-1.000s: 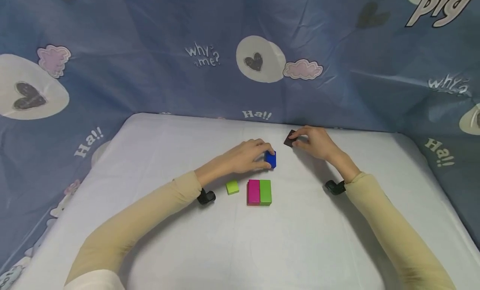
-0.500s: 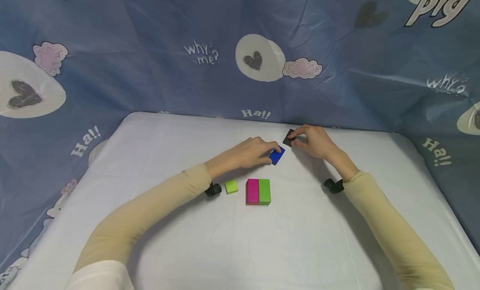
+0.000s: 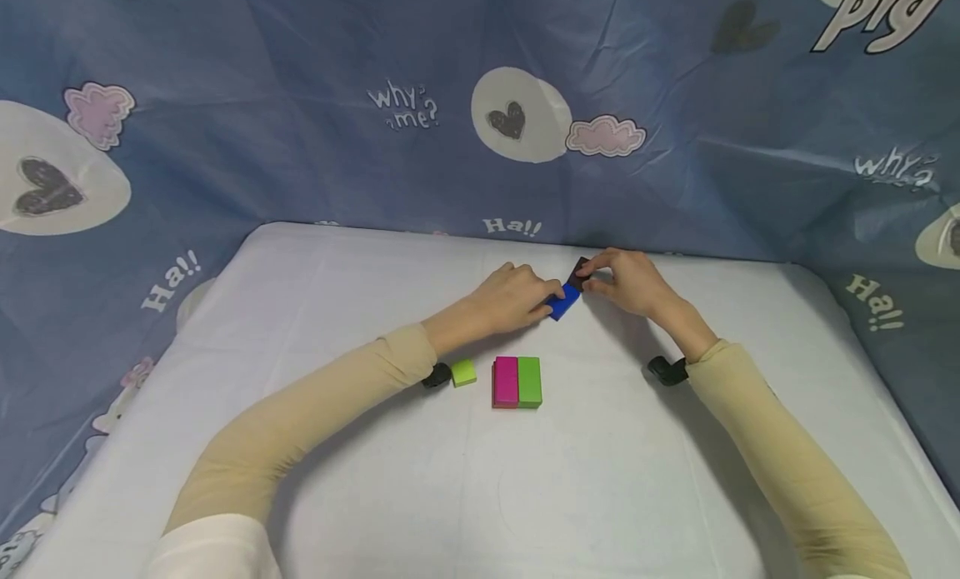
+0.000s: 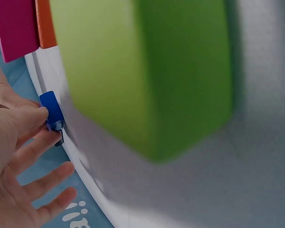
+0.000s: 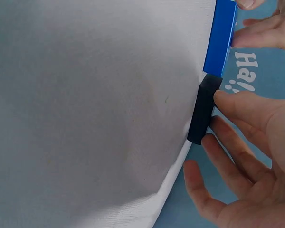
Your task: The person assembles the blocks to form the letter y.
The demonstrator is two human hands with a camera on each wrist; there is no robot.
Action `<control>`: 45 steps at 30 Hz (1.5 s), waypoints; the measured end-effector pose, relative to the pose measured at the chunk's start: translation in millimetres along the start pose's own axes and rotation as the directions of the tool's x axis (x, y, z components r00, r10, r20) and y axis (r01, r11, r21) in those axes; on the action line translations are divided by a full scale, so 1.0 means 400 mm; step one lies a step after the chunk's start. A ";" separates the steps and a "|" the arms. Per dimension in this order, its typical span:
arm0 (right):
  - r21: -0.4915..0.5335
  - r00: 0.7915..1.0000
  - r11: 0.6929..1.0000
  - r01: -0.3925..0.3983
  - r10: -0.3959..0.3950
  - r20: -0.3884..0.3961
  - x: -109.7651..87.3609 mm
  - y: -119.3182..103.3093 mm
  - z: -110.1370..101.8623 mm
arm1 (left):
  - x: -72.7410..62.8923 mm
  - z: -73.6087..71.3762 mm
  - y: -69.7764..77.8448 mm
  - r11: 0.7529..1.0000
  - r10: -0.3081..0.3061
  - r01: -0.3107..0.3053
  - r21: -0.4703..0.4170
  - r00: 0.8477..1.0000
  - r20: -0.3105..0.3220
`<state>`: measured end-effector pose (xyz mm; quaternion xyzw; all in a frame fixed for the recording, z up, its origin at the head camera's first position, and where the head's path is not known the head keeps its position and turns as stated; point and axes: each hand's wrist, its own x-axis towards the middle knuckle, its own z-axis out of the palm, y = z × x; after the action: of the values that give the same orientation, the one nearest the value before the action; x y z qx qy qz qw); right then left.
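Note:
My left hand [image 3: 513, 298] pinches a blue block [image 3: 564, 302] between thumb and fingers, near the back of the white table. In the left wrist view the thumb lies on the blue block [image 4: 51, 108] while the other fingers spread out. My right hand [image 3: 630, 283] pinches a black block [image 3: 578, 274] just behind it. End to end, the blue block [image 5: 220, 38] and the black block [image 5: 204, 110] meet in the right wrist view, forming nearly one line. Fingertips cover part of both blocks in the head view.
Nearer the front stand a magenta block [image 3: 506, 381] and a green block [image 3: 529, 382] side by side, with orange showing under the magenta one. A small lime block [image 3: 463, 372] lies left of them, close by the left wrist camera [image 3: 437, 376]. A blue printed cloth [image 3: 337, 146] rises behind the table.
My left hand has moved right and back with the blue block, turning it to a slant until it meets the black block. The right hand has stayed in place, holding the black block.

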<state>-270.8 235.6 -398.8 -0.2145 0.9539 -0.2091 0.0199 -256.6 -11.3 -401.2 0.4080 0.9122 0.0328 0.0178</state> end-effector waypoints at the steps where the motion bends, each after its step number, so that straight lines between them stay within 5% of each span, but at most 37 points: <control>1: 0.000 1.000 1.000 -0.003 0.003 0.004 0.000 -0.001 0.001 | 0.002 0.001 0.001 1.000 -0.002 0.002 0.006 1.000 -0.001; 21: -0.057 1.000 0.998 0.007 -0.005 0.027 0.008 -0.017 0.000 | 0.013 0.009 0.007 0.998 -0.037 0.038 0.049 0.999 -0.028; 33: -0.079 1.000 0.997 -0.001 0.004 0.031 0.010 -0.026 -0.003 | -0.081 -0.031 -0.031 0.990 -0.032 0.024 -0.142 0.998 -0.053; 41: -0.086 0.999 0.996 0.005 -0.002 0.039 0.012 -0.026 -0.003 | -0.154 -0.055 -0.010 0.922 0.063 -0.051 -0.383 0.998 0.020; 45: -0.096 0.999 0.995 0.003 0.001 0.039 0.011 -0.026 -0.003 | -0.184 -0.046 0.015 0.902 0.111 -0.084 -0.423 0.993 0.039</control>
<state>-270.8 225.7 -393.3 -0.2196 0.9622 -0.1586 0.0279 -204.1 -63.0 -382.0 0.4406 0.8610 0.2167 0.1321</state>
